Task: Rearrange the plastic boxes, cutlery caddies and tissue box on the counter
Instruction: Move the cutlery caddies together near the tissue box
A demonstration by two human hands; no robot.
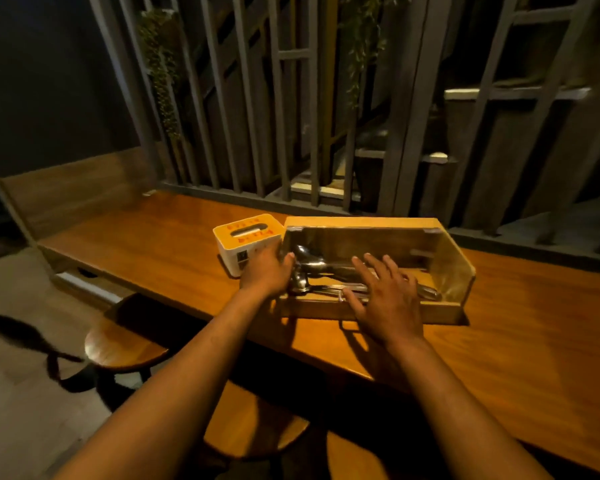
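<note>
A wooden cutlery caddy (pixel 364 222) with a clear front panel stands on the long wooden counter (pixel 160 251), with metal spoons (pixel 312 261) lying inside it. Just left of it, touching or nearly so, sits a white tissue box (pixel 232 252) with an orange top. My left hand (pixel 267 271) rests against the caddy's left end, thumb at its corner, fingers by the tissue box. My right hand (pixel 387 299) hovers with fingers spread over the caddy's front edge and holds nothing.
A slatted grey screen (pixel 291 98) with hanging plants runs along the counter's far edge. Round wooden stools (pixel 122 344) stand below the near edge. The counter stretches bare to the left and to the right (pixel 541 341).
</note>
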